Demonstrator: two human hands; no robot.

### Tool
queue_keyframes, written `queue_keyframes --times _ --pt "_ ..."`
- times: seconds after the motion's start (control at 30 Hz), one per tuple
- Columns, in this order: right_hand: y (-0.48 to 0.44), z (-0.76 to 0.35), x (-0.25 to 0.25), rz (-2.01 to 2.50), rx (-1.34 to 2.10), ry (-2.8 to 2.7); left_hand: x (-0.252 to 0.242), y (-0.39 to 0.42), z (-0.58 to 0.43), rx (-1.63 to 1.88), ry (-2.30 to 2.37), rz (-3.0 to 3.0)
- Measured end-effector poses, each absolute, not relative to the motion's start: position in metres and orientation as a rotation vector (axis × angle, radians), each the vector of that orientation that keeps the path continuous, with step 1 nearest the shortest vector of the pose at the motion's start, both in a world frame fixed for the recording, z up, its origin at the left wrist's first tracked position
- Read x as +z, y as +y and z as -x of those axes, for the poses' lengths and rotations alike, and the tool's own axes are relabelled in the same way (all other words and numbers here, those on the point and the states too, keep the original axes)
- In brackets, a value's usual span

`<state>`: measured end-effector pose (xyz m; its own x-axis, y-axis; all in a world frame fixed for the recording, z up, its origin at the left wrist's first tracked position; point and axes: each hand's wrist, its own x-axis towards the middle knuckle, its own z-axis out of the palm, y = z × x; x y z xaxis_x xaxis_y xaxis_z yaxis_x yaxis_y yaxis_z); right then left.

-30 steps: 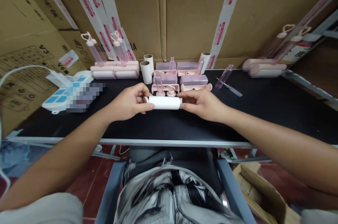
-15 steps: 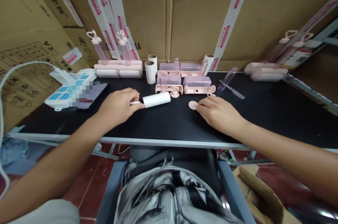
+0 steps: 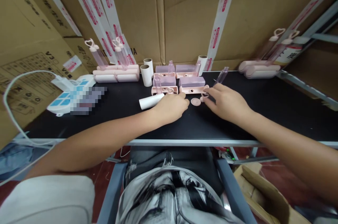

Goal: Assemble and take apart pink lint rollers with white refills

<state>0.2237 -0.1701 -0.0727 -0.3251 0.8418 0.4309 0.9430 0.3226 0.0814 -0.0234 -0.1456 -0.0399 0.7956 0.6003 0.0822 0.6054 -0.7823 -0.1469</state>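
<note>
My left hand is over the middle of the black table, its fingers curled together; what they hold, if anything, is hidden. Partly behind it lies a white cardboard tube. To its right a pale pink disc lies flat on the table. My right hand has its thumb and forefinger on a small pink heart-topped cap, beside the disc. Just behind stand a pink holder base and a translucent purple box-shaped part. Another heart-topped cap shows behind my left hand.
White tubes stand upright at the back. Assembled pink holders sit left, others right. A clear purple tube lies past my right hand. A power strip is at left; the table's front edge runs near me.
My left hand has moved right, across the white tube; the pink disc pinched in it earlier is out of sight. My right hand has left the flat disc and gone to the heart-topped cap.
</note>
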Motion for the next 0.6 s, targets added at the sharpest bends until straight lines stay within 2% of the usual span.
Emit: queue_keyframes --times 0.2,0.4,0.6 --pt "-0.149 -0.232 -0.066 1.741 -0.138 -2.217 -0.044 -0.142 0.003 0.044 -0.983 2.826" --pt "-0.15 -0.219 -0.055 1.577 -0.07 -2.175 -0.045 -0.134 -0.004 0.061 -0.958 2.852" --pt "-0.139 -0.216 -0.062 1.777 -0.131 -2.286 -0.04 -0.126 -0.005 0.076 -1.029 2.85"
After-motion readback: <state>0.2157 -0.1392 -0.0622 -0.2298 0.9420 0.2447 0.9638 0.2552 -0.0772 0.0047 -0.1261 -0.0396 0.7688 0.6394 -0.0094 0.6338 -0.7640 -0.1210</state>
